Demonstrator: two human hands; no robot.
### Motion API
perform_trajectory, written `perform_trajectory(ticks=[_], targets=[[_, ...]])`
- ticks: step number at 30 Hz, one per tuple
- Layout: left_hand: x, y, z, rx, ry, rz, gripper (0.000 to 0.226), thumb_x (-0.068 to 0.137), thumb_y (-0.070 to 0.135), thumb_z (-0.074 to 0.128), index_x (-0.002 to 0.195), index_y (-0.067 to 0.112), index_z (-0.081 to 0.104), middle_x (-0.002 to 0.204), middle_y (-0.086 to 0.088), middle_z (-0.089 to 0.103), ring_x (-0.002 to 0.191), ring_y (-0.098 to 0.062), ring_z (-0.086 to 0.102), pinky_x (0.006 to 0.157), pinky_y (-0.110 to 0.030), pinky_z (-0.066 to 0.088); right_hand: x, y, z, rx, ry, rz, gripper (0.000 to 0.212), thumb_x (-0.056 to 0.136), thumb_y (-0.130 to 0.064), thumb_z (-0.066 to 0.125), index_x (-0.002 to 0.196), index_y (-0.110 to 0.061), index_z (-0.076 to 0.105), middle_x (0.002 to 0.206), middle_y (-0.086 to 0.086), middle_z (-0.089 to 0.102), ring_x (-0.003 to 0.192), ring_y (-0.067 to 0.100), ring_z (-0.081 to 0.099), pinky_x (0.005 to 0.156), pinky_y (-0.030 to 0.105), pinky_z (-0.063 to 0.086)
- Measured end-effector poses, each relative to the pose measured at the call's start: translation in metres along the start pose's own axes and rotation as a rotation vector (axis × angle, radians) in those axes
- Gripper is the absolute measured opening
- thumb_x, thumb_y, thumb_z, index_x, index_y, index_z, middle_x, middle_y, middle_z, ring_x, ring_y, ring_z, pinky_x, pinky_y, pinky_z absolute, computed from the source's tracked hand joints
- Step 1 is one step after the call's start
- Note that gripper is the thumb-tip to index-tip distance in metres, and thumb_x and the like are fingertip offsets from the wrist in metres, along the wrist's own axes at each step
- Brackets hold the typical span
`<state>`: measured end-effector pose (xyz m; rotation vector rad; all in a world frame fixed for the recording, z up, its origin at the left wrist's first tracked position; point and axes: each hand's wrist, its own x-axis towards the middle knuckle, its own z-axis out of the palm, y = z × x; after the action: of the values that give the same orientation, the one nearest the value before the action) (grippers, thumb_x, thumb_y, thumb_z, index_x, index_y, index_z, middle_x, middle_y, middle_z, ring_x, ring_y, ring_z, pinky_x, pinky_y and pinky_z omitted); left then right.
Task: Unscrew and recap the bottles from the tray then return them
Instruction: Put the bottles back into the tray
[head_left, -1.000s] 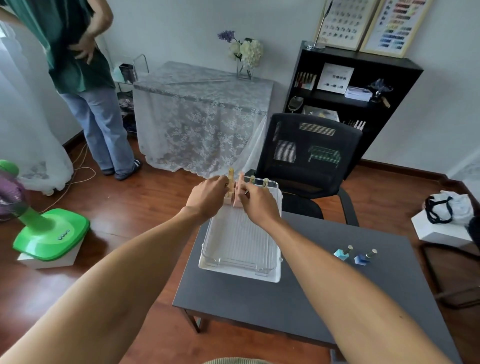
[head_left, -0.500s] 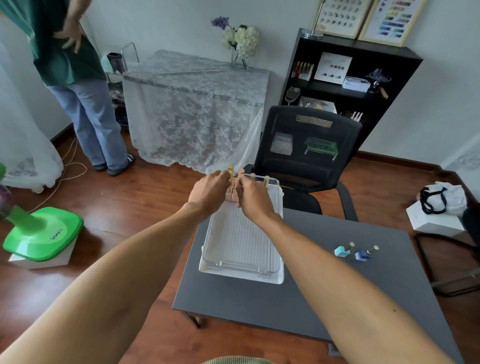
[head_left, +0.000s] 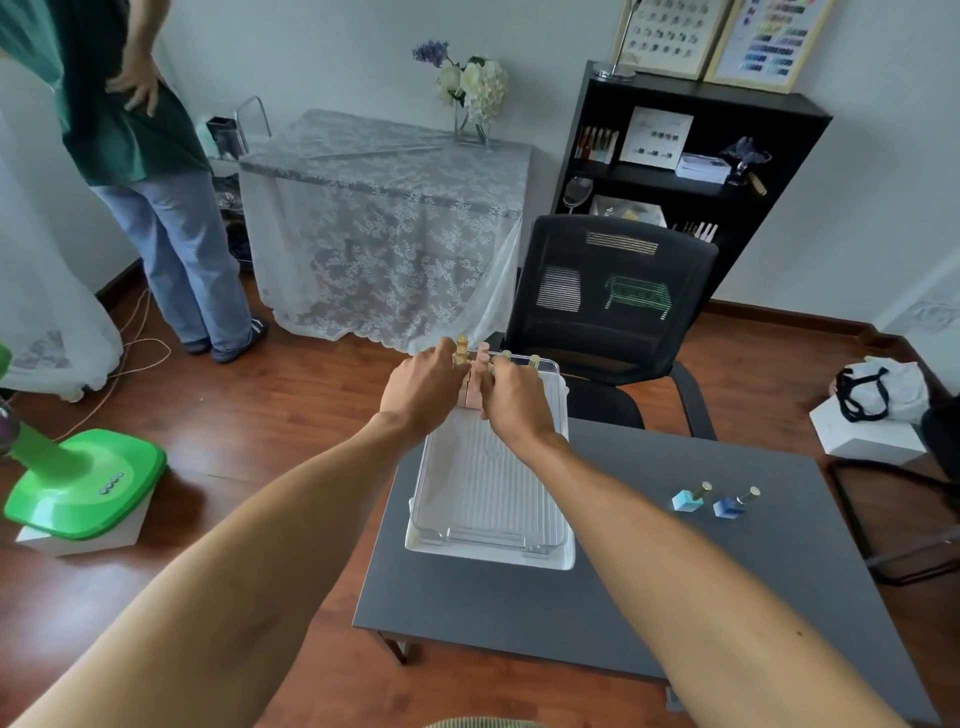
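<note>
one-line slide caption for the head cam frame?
Both hands, left hand and right hand, grip small pink bottles at the clear tray's far end; two blue bottles stand on the table.

1. My left hand (head_left: 420, 388) covers most of the pink bottles (head_left: 474, 393) at the far end of the tray (head_left: 491, 548); I cannot tell which fingers pinch what.
2. My right hand (head_left: 514, 397) hides the lower parts of 2 gold-capped bottles (head_left: 534, 360) behind it.
3. Both my forearms run off the bottom edge.
4. The standing person (head_left: 130, 156) is cut off at the top edge.
5. The green fan (head_left: 78, 488) is cropped at the left.
</note>
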<state>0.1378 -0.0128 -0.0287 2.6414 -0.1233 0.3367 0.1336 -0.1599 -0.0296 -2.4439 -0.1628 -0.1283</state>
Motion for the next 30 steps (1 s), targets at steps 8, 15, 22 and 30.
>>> perform_trajectory(ticks=[8, 15, 22, 30], targets=[[0.001, 0.018, -0.016, 0.107, 0.217, 0.165, 0.024, 0.1, 0.031, 0.054, 0.111, 0.011, 0.062, 0.108, -0.007, 0.065, 0.097, -0.029, 0.061, 0.077, -0.038, 0.047, -0.012, 0.018, -0.038, -0.108, 0.387, -0.076, 0.021, 0.104, -0.018, 0.053, 0.115, -0.008, 0.068, 0.101, 0.006, 0.074, 0.091, 0.03, 0.07, 0.071, 0.045, 0.057], [-0.005, 0.063, 0.002, 0.189, 0.106, 0.249, 0.05, 0.103, 0.042, 0.046, 0.145, 0.015, 0.048, 0.157, -0.007, 0.041, 0.145, -0.028, 0.037, 0.115, -0.045, 0.034, -0.03, 0.08, -0.082, -0.332, 0.401, -0.139, 0.037, 0.098, -0.011, 0.061, 0.135, -0.006, 0.063, 0.13, 0.01, 0.067, 0.124, 0.031, 0.06, 0.097, 0.047, 0.049], [-0.014, 0.136, 0.044, 0.157, -0.034, 0.272, 0.064, 0.103, 0.048, 0.04, 0.157, 0.016, 0.031, 0.169, -0.006, 0.018, 0.157, -0.023, 0.011, 0.125, -0.043, 0.016, -0.061, 0.157, -0.123, -0.469, 0.363, -0.028, 0.047, 0.098, -0.018, 0.062, 0.142, -0.005, 0.055, 0.141, 0.011, 0.061, 0.14, 0.032, 0.049, 0.113, 0.049, 0.038], [-0.029, 0.216, 0.11, 0.155, -0.116, 0.268, 0.064, 0.103, 0.047, 0.042, 0.157, 0.015, 0.032, 0.169, -0.007, 0.018, 0.157, -0.024, 0.01, 0.125, -0.041, 0.011, -0.095, 0.244, -0.173, -0.494, 0.345, 0.05, 0.041, 0.088, -0.012, 0.073, 0.127, -0.002, 0.062, 0.125, 0.014, 0.069, 0.126, 0.035, 0.059, 0.104, 0.05, 0.045]])
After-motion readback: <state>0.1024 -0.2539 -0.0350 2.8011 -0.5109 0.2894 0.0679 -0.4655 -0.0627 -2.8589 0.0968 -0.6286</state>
